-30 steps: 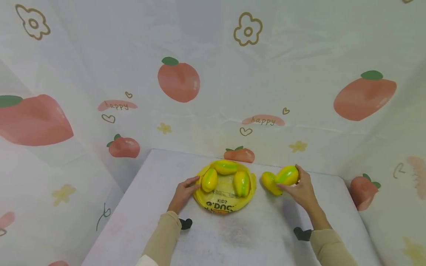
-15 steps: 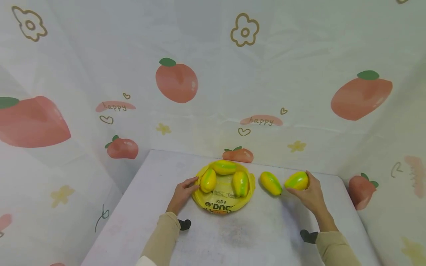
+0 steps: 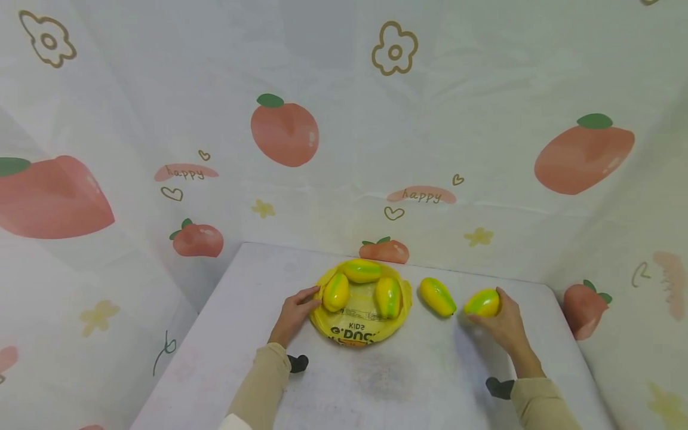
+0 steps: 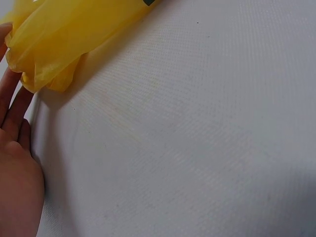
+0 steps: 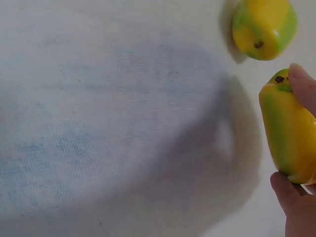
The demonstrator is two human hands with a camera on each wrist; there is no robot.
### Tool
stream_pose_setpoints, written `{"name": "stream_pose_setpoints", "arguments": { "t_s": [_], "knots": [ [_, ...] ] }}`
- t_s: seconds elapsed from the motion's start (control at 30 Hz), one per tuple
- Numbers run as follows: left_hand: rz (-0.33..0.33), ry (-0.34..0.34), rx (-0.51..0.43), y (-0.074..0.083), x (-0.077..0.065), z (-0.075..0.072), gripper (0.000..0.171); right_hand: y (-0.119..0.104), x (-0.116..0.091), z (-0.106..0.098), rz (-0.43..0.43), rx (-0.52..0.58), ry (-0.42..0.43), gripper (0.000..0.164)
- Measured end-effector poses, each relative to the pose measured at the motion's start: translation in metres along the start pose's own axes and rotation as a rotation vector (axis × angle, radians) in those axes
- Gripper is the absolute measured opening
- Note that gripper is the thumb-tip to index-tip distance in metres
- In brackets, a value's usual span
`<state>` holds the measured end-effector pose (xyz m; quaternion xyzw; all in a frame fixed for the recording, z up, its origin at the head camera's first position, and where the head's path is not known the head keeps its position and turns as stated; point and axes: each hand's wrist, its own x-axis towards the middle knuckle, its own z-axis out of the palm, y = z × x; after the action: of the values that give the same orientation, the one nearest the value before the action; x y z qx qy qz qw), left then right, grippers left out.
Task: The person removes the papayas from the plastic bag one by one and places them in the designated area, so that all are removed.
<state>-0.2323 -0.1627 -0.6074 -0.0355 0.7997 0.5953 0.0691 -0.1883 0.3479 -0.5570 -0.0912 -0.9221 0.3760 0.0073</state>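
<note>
My right hand (image 3: 505, 322) grips a glossy yellow-green papaya (image 3: 482, 303), thumb at one end and fingers at the other. In the right wrist view the same papaya (image 5: 286, 133) shows its dark stem spot beside a fingertip. A second papaya (image 3: 438, 296) lies on the table just left of it. Left of that, a round, rolled-open yellow plastic bag (image 3: 355, 332) with black lettering holds papayas at its left (image 3: 337, 292), back (image 3: 361, 270) and right (image 3: 388, 297). My left hand (image 3: 292, 313) holds the bag's left rim, with crinkled yellow plastic (image 4: 59, 39) between its fingers in the left wrist view.
The white table (image 3: 376, 394) ends at the back against a hanging fabric wall (image 3: 333, 215) printed with peaches and flowers. More of this fabric closes off both sides. Dark straps (image 3: 500, 388) show at both wrists.
The right hand has carried its papaya right and lower, away from the second papaya that it overlapped earlier. The left hand and the bag keep their place.
</note>
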Motion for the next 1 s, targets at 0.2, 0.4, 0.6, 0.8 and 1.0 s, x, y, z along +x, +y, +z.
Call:
{"name": "stream_pose_setpoints", "arguments": {
  "t_s": [0.2, 0.4, 0.6, 0.8, 1.0],
  "knots": [
    [0.001, -0.001, 0.002, 0.000, 0.000, 0.001, 0.044, 0.004, -0.002, 0.003, 0.003, -0.018, -0.010, 0.113],
    [0.002, -0.001, -0.003, 0.000, 0.000, 0.000, 0.044, 0.005, -0.003, 0.005, 0.063, -0.018, -0.062, 0.117],
    [0.004, 0.000, -0.009, -0.001, 0.000, 0.001, 0.044, 0.007, -0.003, 0.010, 0.082, -0.019, -0.067, 0.118],
    [-0.001, 0.001, -0.007, -0.001, -0.001, 0.001, 0.044, 0.008, -0.001, 0.014, 0.073, -0.013, -0.062, 0.118],
    [-0.001, 0.003, 0.001, -0.003, 0.001, 0.000, 0.044, 0.007, 0.000, 0.017, 0.028, 0.015, -0.082, 0.122]
  ]
}}
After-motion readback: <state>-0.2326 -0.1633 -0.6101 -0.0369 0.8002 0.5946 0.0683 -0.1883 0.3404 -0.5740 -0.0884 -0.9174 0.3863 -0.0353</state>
